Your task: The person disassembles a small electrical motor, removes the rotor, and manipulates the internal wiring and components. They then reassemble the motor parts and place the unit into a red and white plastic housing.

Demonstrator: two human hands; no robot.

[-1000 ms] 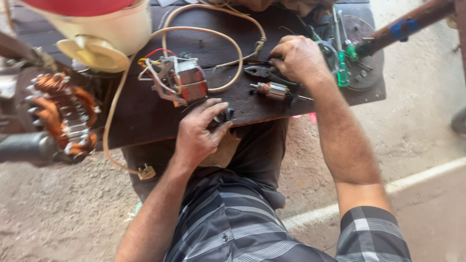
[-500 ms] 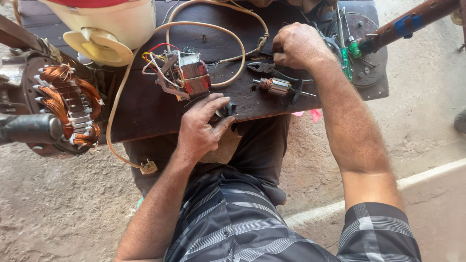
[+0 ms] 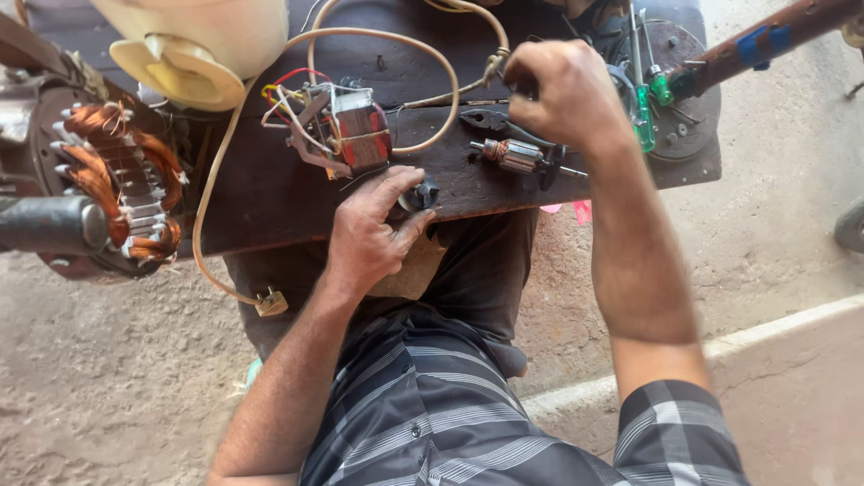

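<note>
I note my left hand resting at the near edge of the dark wooden surface, fingers curled around a small black part just below the copper-wound transformer with its red and yellow leads. My right hand is closed into a fist farther back on the surface; what it grips I cannot tell, as the fingers hide it. Pliers and a small armature lie just beside it, with a green-handled screwdriver to its right.

Grey striped short-sleeved shirt, dark trousers
</note>
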